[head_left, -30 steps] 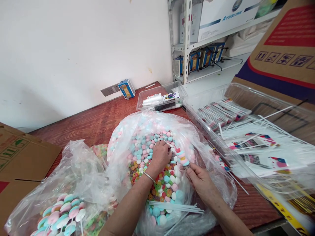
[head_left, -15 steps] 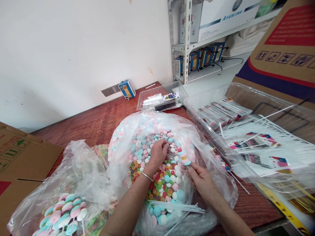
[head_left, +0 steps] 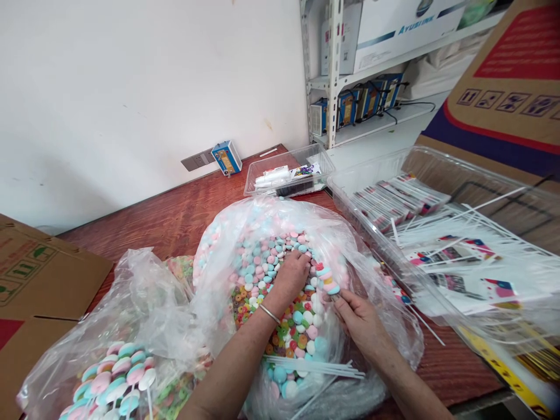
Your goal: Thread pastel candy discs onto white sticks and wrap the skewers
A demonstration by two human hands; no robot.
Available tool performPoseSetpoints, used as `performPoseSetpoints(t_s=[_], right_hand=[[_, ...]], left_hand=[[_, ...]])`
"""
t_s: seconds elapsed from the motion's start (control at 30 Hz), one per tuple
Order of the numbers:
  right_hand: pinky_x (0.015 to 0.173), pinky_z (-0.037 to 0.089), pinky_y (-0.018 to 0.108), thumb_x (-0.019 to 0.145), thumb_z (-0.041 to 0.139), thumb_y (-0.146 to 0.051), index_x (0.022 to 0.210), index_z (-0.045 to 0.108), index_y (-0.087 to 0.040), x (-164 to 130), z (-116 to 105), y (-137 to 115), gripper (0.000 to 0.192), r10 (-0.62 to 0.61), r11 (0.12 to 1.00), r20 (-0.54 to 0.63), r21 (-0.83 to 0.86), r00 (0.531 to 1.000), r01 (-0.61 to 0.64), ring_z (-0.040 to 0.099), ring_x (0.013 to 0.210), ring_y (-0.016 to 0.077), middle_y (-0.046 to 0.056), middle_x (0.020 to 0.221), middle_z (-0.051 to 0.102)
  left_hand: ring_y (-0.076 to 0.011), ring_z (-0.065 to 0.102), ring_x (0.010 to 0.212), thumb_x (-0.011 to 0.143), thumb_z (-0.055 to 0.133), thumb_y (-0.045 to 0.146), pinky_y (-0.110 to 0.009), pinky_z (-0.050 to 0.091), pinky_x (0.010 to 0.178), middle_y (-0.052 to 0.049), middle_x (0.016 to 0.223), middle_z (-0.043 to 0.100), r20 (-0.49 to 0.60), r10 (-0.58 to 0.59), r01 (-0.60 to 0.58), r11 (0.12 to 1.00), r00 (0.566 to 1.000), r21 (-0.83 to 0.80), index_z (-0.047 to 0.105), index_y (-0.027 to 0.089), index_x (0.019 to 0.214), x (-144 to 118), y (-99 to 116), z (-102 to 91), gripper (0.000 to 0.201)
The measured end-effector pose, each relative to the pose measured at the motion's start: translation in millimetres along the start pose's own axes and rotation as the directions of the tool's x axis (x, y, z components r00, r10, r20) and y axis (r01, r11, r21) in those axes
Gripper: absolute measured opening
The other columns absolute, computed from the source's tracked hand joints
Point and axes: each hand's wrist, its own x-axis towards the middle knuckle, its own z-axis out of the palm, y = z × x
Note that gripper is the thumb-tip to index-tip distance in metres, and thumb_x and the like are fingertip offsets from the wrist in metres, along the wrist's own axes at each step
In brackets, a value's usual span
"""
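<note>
Head view — right hand (head_left: 362,321) pinching striped candy stack (head_left: 327,280), left hand (head_left: 293,274) over smooth round candies (head_left: 249,270), grip unclear

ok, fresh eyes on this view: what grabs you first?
The big clear bag of bright candies in the middle of the table, with the left hand over it. At its right side, the right hand holds a striped candy stack. Then the pastel lollipops at lower left and the large printed carton at upper right.
</note>
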Motion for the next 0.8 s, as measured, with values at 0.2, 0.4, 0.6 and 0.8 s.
performPoseSetpoints(t_s=[0.2, 0.4, 0.6, 0.8], right_hand=[[0.043, 0.031, 0.022, 0.085, 0.051, -0.046, 0.101, 0.07, -0.018, 0.1, -1.9, 7.3, 0.037, 0.014, 1.0, -0.02, 0.014, 1.0, -0.014, 0.042, 0.046, 0.0133, -0.005, 0.049, 0.048], [0.044, 0.031, 0.022, 0.086, 0.05, -0.043, 0.102, 0.07, -0.017, -0.5, -1.0, 5.4, 0.036, 0.021, 1.0, -0.008, -0.006, 1.0, -0.021, 0.042, 0.046, 0.0132, -0.005, 0.048, 0.048], [0.048, 0.037, 0.023, 0.085, 0.052, -0.045, 0.102, 0.071, -0.017, 0.0, -1.7, 4.1, 0.037, 0.002, 1.0, -0.005, 0.022, 1.0, -0.002, 0.047, 0.05, 0.0149, -0.005, 0.05, 0.051], [0.068, 0.048, 0.026, 0.088, 0.05, -0.041, 0.1, 0.072, -0.018, 2.8, -1.7, 8.6, 0.034, -0.064, 0.998, 0.011, -0.024, 0.998, 0.064, 0.06, 0.074, 0.0196, 0.001, 0.079, 0.068]], left_hand=[[-0.0197, 0.055, 0.083, 0.08, 0.048, 0.006, -0.032, 0.046, 0.076, -0.006, 0.087, 0.058, -0.077, -0.12, 0.123, 0.992, 0.99, 0.03, 0.059, 0.018, 0.083, -3.8, -18.0, -9.4, 0.017], [-0.0203, 0.058, 0.084, 0.082, 0.05, 0.009, -0.033, 0.046, 0.079, -0.008, 0.09, 0.062, -0.145, -0.202, 0.209, 0.977, 0.969, 0.034, 0.065, 0.016, 0.085, -5.0, -34.3, -26.0, 0.017], [-0.0207, 0.061, 0.089, 0.083, 0.052, 0.012, -0.035, 0.049, 0.084, -0.009, 0.097, 0.064, -0.22, -0.234, 0.24, 0.971, 0.947, 0.004, 0.068, 0.016, 0.093, -3.9, -39.2, -32.2, 0.02], [-0.0201, 0.062, 0.096, 0.086, 0.052, 0.013, -0.033, 0.049, 0.088, -0.008, 0.104, 0.067, -0.218, -0.182, 0.177, 0.983, 0.959, -0.04, 0.067, 0.017, 0.104, 4.0, -35.5, -32.2, 0.024]])
